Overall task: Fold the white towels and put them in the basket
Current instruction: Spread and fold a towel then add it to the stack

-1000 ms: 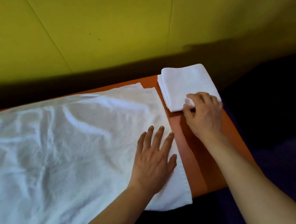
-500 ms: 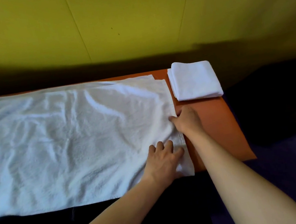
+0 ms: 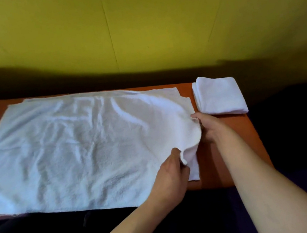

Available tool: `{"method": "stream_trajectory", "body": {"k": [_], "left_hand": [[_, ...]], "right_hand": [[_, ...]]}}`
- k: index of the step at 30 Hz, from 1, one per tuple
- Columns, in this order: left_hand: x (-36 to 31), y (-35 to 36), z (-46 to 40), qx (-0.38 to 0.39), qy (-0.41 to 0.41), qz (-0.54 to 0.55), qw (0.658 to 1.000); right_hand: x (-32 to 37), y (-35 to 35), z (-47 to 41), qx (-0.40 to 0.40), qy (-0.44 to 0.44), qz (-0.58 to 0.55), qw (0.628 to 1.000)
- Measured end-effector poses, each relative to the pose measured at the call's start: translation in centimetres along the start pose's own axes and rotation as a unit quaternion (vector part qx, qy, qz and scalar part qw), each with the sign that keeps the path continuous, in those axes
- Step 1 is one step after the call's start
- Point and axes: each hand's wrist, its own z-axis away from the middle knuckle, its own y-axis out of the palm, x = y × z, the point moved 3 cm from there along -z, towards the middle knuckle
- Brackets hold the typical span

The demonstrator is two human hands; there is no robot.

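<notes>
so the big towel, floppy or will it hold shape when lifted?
Likely floppy: the towel droops where the left hand and right hand lift its edge. Probably light: its wrinkles look thin. Likely grippy on the table.

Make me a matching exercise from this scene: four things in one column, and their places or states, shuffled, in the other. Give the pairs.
Things
1. large spread white towel
2. small folded white towel
3. left hand
4. orange tabletop

Places or states
A. lies flat at the table's far right corner
B. bare strip showing on the right
C. pinches the near part of the lifted towel edge
D. right edge lifted, the rest flat

Pairs: 1-D, 2-A, 3-C, 4-B
</notes>
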Motion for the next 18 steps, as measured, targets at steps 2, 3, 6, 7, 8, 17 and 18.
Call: {"method": "stream_trajectory", "body": {"k": [2, 3, 6, 7, 8, 17, 18], "left_hand": [[0.0, -0.9, 0.4, -0.021, -0.011, 0.033, 0.999], [0.0, -1.5, 0.5, -0.031, -0.017, 0.051, 0.998], [0.5, -3.5, 0.7, -0.057, -0.043, 0.108, 0.992], [0.8, -4.3, 0.8, -0.066, -0.053, 0.130, 0.988], [1.1, -5.2, 0.9, -0.080, -0.064, 0.155, 0.983], [6.5, -14.1, 4.9, -0.231, -0.081, 0.161, 0.956], [7.5, -15.2, 5.6, -0.238, -0.085, 0.154, 0.955]], "right_hand": [[0.6, 1.4, -0.3, 0.004, -0.004, 0.032, 0.999], [1.0, 1.9, -0.6, -0.009, -0.014, 0.040, 0.999], [2.0, 3.6, -1.7, -0.026, -0.027, 0.016, 0.999], [2.2, 4.4, -2.0, -0.027, -0.027, -0.002, 0.999], [2.4, 5.2, -2.0, -0.029, -0.028, -0.020, 0.999], [5.2, 16.8, 1.0, -0.083, -0.184, 0.043, 0.978], [5.4, 18.4, 1.5, -0.083, -0.208, 0.063, 0.973]]}}
